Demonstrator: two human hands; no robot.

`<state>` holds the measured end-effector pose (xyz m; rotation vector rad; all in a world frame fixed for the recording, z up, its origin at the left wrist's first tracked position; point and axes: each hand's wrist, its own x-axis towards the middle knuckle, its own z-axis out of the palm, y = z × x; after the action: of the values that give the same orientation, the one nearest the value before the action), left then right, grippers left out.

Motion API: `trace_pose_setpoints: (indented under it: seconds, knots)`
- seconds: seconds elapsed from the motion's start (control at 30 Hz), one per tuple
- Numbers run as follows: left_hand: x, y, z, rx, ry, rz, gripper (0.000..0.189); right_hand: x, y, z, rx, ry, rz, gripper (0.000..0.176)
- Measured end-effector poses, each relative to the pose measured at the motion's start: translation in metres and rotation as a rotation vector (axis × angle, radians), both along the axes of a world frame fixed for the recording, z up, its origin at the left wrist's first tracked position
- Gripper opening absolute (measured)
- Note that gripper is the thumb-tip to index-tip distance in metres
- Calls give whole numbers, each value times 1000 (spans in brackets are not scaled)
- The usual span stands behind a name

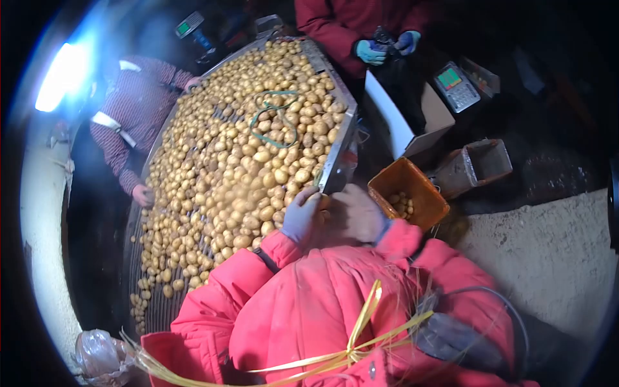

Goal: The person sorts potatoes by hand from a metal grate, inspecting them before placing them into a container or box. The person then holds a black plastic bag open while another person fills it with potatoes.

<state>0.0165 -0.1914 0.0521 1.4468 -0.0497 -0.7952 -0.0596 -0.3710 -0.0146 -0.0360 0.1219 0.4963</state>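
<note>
Many potatoes cover a slatted sorting table with a metal rim. My left hand, in a grey-blue glove, is at the table's near right edge, its fingers bent beside the potatoes; whatever they may hold is too small to make out. Just right of it, my right hand is smeared by motion, and its fingers and anything in them cannot be told. To the right of my right hand is an orange bin with several potatoes at its bottom.
A person in striped sleeves works at the table's left side. Another person in a dark red jacket stands behind, wearing gloves. A cardboard box, a scale and a grey container are at the right.
</note>
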Motion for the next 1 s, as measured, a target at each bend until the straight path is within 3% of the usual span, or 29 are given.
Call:
trace_pose_setpoints:
  seconds: [0.03, 0.07, 0.1, 0.13, 0.2, 0.27, 0.37, 0.47, 0.53, 0.57, 0.63, 0.67, 0.73, 0.8, 0.9, 0.93, 0.97, 1.0]
  knots:
    - [-9, -21, 23, 84, 42, 26, 45, 8, 19, 14, -35, 81, -38, 35]
    - [0, -19, -16, 372, -551, -281, 50, 17, 31, 20, -72, 130, -76, 38]
    - [-11, -29, 15, 569, -972, -322, 55, 16, 29, 21, -91, 156, -104, 39]
    - [-14, -35, 23, 597, -940, -369, 59, 15, 27, 22, -112, 181, -133, 40]
    - [-16, -42, 30, 614, -913, -423, 63, -4, 19, 22, -924, -60, -410, 38]
    - [-16, -41, 31, 460, -901, -483, 60, -14, -1, 20, -1343, -177, -544, 37]
    - [-10, -33, 19, 329, -960, -316, 54, -19, -60, 16, -270, 237, -387, 33]
    - [3, 3, -1, 171, -376, -152, 48, -36, -153, 11, 138, 255, -674, 42]
    - [8, 25, 0, 195, -218, -117, 44, -56, -258, -44, -107, 441, -957, 54]
    - [12, 40, -7, 224, -194, -124, 42, -65, -298, -45, -146, 563, -1162, 61]
    - [13, 72, -30, 177, -159, -71, 39, -86, -335, -23, -137, 821, -1290, 74]
    - [10, 85, -33, 199, -91, 10, 38, -86, -336, -23, -143, 821, -1285, 74]
    - [6, 116, -48, 216, 19, 174, 35, -91, -329, -25, -501, 995, -1295, 70]
    - [1, 145, -61, 237, -16, 241, 37, -93, -317, -79, -615, 698, -1008, 57]
    - [-26, 179, -59, 341, -121, 437, 38, -55, -246, -138, -593, 682, -681, 45]
    - [-33, 190, -47, 482, -225, 373, 37, -36, -217, -138, -578, 608, -496, 43]
    - [-43, 206, -60, 445, -344, 451, 34, -9, -192, -131, -584, 588, -443, 43]
    - [-53, 219, -57, 568, -447, 454, 35, 16, -168, -123, -713, 509, -315, 46]
